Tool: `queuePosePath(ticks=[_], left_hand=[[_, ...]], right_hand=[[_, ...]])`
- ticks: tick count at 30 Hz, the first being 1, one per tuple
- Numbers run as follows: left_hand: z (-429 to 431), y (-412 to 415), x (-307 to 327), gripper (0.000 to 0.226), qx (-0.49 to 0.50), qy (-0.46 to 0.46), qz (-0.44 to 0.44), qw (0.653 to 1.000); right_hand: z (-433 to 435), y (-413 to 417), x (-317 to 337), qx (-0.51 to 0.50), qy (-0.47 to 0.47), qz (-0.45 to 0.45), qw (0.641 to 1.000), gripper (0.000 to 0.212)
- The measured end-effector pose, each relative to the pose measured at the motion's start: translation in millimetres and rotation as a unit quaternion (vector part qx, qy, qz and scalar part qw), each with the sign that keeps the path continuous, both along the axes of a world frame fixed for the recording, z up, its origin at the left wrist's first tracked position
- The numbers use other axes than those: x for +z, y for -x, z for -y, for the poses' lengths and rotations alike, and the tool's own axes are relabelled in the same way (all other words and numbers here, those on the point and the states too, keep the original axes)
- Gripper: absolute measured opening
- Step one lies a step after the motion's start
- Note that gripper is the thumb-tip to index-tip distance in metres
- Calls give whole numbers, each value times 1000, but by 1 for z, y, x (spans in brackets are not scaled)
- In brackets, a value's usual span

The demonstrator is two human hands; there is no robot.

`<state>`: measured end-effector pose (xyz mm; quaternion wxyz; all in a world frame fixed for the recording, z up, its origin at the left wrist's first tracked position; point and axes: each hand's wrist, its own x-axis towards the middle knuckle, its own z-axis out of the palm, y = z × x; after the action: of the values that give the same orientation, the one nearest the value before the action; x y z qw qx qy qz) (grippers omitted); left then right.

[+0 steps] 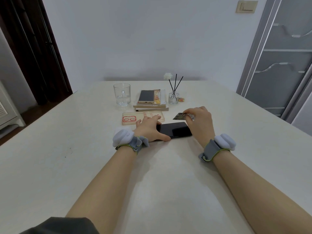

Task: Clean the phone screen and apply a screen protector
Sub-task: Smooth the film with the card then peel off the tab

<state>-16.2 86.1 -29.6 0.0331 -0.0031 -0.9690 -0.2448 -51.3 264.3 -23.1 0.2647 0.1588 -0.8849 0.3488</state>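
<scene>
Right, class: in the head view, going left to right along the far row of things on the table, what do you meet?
glass → stack of books → diffuser bottle

Case (128, 119) behind phone (175, 130)

- You face a plain pale wall (135, 39), softly and evenly lit, with 1 beige switch plate (246, 6) high at its right.
- A wide cream table (50, 149) runs from you up to that wall.
- On your left stands a dark brown door (33, 48); below it you see dark floor (38, 110) and the corner of a white cabinet (6, 114).
- On your right stands a grey-framed frosted-glass door (283, 56) marked with wavy lines.
</scene>
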Motion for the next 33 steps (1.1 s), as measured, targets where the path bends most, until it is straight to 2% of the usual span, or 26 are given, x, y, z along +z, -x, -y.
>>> queuePosePath(ticks=[10, 12, 17, 21, 28, 33], left_hand=[[0, 1, 0, 92, -2, 0, -4, 1000], [0, 1, 0, 93, 0, 2, -5, 1000], [1, 2, -1, 93, 2, 2, -7, 1000], [0, 1, -1, 92, 2, 6, -8, 1000], [1, 0, 1, 90, -1, 4, 1, 1000], [1, 0, 2, 75, -11, 17, 0, 1000]], right_hand=[[13, 0, -5, 75, -106, 60, 990, 30], [15, 0, -6, 73, -103, 58, 990, 30], [10, -2, -5, 56, -61, -11, 997, 25], [14, 0, -7, 66, -97, 26, 993, 28], [0, -2, -1, 25, -34, -13, 999, 24], [-11, -8, 0, 39, -56, 11, 998, 21]])
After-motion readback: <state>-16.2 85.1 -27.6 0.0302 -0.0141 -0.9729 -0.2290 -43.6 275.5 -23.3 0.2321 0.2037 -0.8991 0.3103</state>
